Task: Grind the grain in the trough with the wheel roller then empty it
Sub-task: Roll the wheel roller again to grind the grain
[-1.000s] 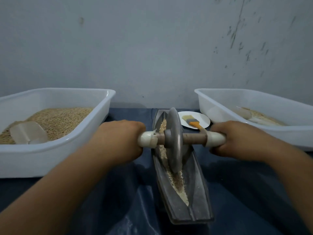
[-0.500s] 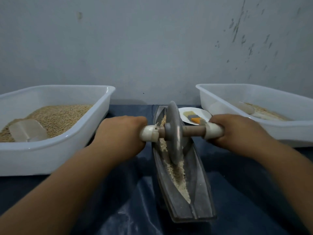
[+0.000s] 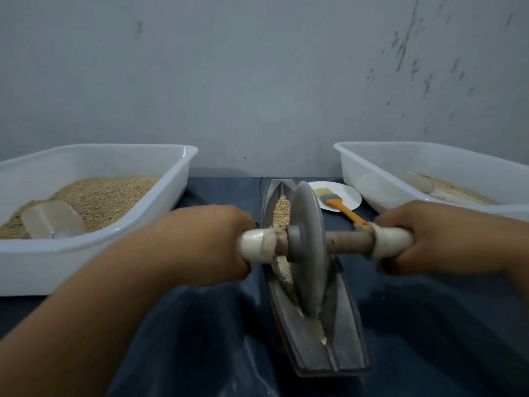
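Between curled left hand [image 3: 209,242] and right hand [image 3: 429,239] (both gripping white handles), metal wheel roller [image 3: 307,247] in boat-shaped trough [image 3: 340,348].

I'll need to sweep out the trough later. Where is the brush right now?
In the head view the brush lies right of the trough, bristles on a small white plate, in front of the right-hand tub.

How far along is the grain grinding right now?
Underway: both hands, left and right, grip the grey metal wheel roller standing in the long grey metal trough. Whole tan grain remains at the far end. Emptying is not yet done.
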